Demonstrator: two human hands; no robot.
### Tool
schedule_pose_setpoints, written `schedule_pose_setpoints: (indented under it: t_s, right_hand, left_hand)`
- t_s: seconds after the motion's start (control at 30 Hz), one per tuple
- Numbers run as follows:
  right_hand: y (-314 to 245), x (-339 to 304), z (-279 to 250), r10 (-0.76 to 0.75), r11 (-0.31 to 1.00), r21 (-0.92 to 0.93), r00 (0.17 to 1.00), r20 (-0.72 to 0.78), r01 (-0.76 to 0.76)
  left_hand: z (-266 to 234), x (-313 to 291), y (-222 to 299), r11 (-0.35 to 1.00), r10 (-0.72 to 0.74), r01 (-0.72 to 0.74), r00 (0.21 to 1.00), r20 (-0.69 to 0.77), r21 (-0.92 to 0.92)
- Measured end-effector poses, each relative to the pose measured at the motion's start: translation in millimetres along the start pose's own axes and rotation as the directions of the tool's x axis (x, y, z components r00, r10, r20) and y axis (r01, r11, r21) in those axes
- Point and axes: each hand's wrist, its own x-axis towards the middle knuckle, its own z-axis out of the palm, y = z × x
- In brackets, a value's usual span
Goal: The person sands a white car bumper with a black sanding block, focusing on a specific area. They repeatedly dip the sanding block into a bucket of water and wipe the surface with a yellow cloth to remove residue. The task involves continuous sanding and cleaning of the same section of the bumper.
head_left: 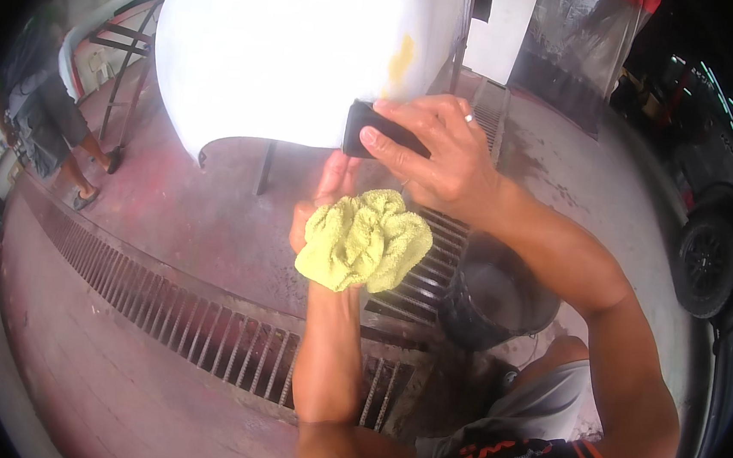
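Observation:
A large white car body panel (267, 66), which looks like a bumper, stands in front of me with a yellowish patch near its right side. My right hand (445, 158) grips a black sanding block (391, 136) and holds it at the panel's lower right edge. A ring shows on one of its fingers. Just below, my left hand (333, 183) carries a crumpled yellow-green cloth (364, 239), which covers much of the palm and wrist. Its visible fingertips reach up to the panel's bottom edge, close to the block. The other left fingers are hidden by the cloth.
A dark bucket of water (499, 295) stands by my right knee, next to a metal floor grate (203, 337). On the left, another person (57, 118) stands near a metal stand (125, 64). A dark vehicle's wheel (708, 264) is at the right.

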Motion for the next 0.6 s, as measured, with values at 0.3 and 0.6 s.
schedule_pose_setpoints:
  t_s: [0.3,0.6]
  right_hand:
    - [13,0,-3,-0.036,0.999,0.018,0.999,0.007,0.036]
    - [25,6,-4,0.004,1.000,-0.006,0.997,-0.072,-0.005]
  left_hand:
    - [-4,1,1,0.997,-0.014,0.029,0.977,0.212,-0.068]
    - [36,-7,-9,0.998,0.047,-0.037,0.980,-0.194,0.053]
